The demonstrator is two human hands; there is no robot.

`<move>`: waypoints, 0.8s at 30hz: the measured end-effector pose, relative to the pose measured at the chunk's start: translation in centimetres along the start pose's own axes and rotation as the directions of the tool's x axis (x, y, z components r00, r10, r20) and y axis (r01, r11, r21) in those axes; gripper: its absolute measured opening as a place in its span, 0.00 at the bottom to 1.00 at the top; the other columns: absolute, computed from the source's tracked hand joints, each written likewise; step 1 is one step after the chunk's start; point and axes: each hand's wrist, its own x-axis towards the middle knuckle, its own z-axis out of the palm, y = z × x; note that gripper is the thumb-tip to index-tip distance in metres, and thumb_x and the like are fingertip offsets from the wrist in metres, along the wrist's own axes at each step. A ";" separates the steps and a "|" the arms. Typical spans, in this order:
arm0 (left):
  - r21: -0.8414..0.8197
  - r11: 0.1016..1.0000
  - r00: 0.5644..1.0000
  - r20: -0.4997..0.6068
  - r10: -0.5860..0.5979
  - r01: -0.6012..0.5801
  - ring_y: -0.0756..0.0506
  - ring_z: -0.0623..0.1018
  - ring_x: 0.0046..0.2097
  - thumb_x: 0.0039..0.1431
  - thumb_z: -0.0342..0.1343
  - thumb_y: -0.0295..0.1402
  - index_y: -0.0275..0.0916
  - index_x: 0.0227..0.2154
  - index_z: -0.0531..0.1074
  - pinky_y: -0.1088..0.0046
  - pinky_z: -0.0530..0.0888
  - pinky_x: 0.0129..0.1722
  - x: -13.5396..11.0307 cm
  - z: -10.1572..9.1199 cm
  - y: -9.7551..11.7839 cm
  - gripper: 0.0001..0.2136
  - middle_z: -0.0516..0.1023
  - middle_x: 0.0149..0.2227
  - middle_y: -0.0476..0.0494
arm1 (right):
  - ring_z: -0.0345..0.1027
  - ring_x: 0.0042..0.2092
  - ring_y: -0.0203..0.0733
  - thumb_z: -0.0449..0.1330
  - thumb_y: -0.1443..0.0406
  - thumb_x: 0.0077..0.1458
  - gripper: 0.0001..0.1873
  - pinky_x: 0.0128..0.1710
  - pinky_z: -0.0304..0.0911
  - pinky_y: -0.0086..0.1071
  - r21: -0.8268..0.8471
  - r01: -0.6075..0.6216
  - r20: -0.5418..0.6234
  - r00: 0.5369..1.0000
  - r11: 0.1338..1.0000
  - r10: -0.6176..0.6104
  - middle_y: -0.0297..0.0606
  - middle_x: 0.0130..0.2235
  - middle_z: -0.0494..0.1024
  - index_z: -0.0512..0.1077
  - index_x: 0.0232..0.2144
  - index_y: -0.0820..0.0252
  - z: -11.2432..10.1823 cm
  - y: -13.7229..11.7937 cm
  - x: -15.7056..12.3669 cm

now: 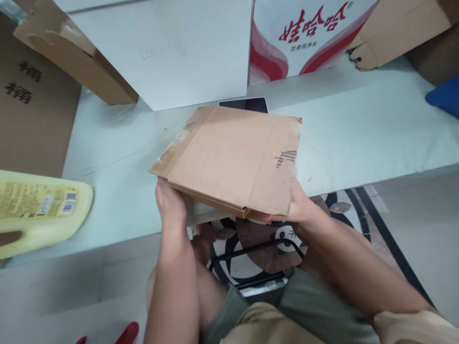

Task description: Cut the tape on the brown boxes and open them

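Note:
A folded-flat brown cardboard box (229,153) is held up at the front edge of the table, tilted a little. Its side flaps show torn, whitish patches and dark printed marks. My left hand (170,198) grips the near left corner, with its fingers hidden beneath the cardboard. On the near right corner my right hand (296,203) is closed around the edge, its fingers partly under the flap. Behind the box, a dark-screened tablet-like device (247,104) with a white rim lies partly covered.
A yellow bottle (77,205) lies at the table's left. Large white (179,52) and red-white (308,43) cartons stand at the back. Brown cartons (32,110) are at left, another (398,28) at right, near a blue object (444,98). The pale green tabletop (366,138) ends above my lap.

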 end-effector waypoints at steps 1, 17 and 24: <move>-0.011 1.000 0.999 -0.038 0.002 -0.003 0.35 0.78 0.56 0.70 0.45 0.49 0.39 0.43 0.80 0.55 0.74 0.60 -0.1 -0.1 0.3 0.23 0.84 0.47 0.38 | 0.74 0.59 0.61 0.76 0.40 0.40 0.48 0.65 0.68 0.58 0.004 0.058 0.006 0.998 0.998 -0.058 0.47 0.51 0.79 0.68 0.59 0.51 0.3 -0.3 -0.1; -0.385 0.923 1.000 0.007 -0.020 0.021 0.49 0.63 0.21 0.53 0.51 0.43 0.42 0.25 0.71 0.72 0.58 0.22 -0.2 -1.2 0.8 0.11 0.64 0.19 0.50 | 0.76 0.38 0.46 0.65 0.47 0.57 0.18 0.37 0.74 0.40 0.194 -0.322 -0.408 0.832 0.927 0.375 0.37 0.35 0.81 0.73 0.37 0.53 0.4 -3.9 1.6; -0.147 0.971 0.737 0.675 -0.041 0.189 0.45 0.73 0.28 0.44 0.61 0.36 0.42 0.23 0.77 0.70 0.68 0.26 -0.3 -2.2 0.3 0.04 0.79 0.26 0.44 | 0.76 0.58 0.55 0.57 0.40 0.60 0.25 0.54 0.75 0.46 0.304 -0.348 -0.428 0.782 0.887 0.453 0.40 0.46 0.83 0.77 0.47 0.47 -0.6 -1.4 1.6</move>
